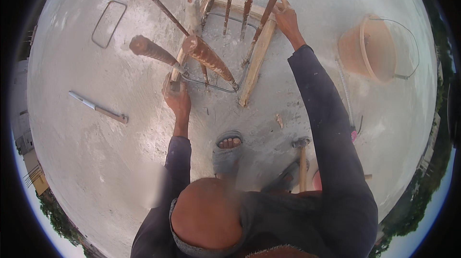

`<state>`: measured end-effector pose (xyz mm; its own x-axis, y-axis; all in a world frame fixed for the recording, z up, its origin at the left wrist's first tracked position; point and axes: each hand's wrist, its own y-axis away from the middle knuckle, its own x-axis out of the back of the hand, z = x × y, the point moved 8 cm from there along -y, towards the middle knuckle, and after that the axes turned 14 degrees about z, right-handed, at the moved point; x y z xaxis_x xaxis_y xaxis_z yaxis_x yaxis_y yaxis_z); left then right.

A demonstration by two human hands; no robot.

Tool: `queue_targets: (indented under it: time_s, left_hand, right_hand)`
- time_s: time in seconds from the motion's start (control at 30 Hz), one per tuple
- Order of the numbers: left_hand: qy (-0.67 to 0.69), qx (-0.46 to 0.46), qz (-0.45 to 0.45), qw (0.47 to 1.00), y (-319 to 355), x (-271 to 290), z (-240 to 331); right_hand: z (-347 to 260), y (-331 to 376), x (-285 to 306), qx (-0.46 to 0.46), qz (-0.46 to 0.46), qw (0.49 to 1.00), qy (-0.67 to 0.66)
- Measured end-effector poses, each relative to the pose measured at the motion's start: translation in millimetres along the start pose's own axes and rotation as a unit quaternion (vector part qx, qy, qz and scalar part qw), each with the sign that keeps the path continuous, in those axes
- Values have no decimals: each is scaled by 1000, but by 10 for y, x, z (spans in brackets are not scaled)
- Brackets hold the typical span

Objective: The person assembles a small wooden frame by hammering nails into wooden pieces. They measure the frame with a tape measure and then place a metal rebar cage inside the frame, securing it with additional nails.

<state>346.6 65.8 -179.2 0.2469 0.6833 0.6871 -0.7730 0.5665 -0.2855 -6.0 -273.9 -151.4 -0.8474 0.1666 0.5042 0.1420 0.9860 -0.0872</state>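
On a bare concrete slab (96, 162), a wooden formwork frame (257, 58) rings rusty rebar (209, 58) rising from the deck, the left hand (177, 98) closed on its near corner, the right hand (286, 18) gripping the far one. The planks look stiff, rough and fairly light, best held at the corners; an orange bucket (367, 49) and hammer (302, 162) lie nearby, the frame's joints hidden behind bars

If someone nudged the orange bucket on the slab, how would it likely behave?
The orange bucket looks like thin plastic, so probably light and easily slid. It seems to lie tilted or on its side, so it may roll. Its wire handle would likely swing loosely.
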Motion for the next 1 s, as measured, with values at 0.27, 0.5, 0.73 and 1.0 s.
queue_targets:
  time_s: [0.27, 0.5, 0.73, 1.0]
  left_hand:
    - [78, 82, 26, 993, 176, 124, -139]
    - [101, 116, 17, 988, 271, 129, -144]
    - [24, 27, 23, 999, 406, 215, -31]
    - [56, -37, -181, 981, 1303, 513, 617]
  right_hand:
    - [-78, 307, -229, 116, -14, 988, 97]
    - [-137, 341, -301, 142, 53, 981, 120]
    - [36, 1119, 335, 3, 254, 966, 48]
    - [148, 1631, 565, -30, 193, 981, 18]
